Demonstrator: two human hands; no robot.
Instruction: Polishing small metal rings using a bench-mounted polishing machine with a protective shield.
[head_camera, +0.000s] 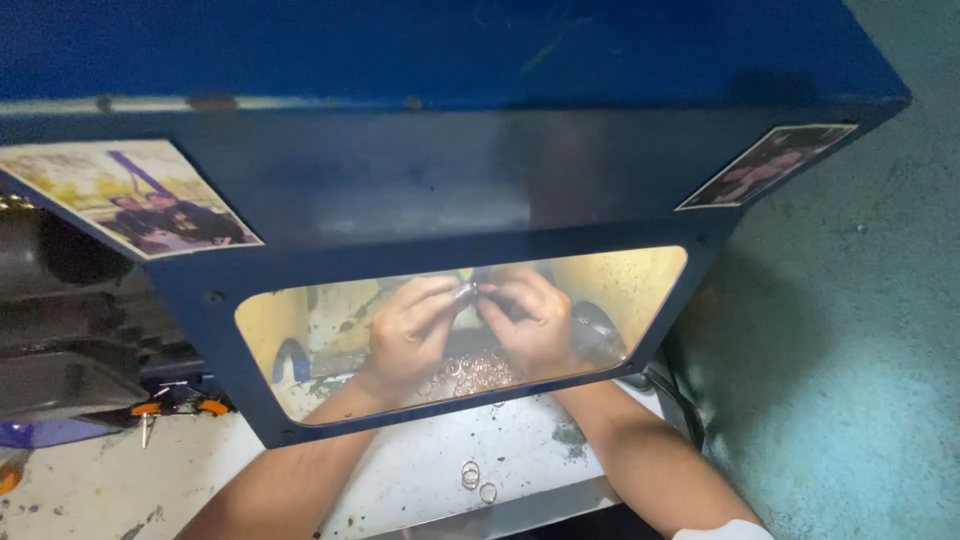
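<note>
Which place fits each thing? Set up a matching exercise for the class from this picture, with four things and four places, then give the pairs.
1. pile of rings
2. two loose rings
3. left photo
4. right photo

A. stuck on the hood's right corner
B. behind the window, under both hands
C. on the worktop outside the window
D. stuck on the hood's left side

Pairs: 1-B, 2-C, 3-D, 4-A
</note>
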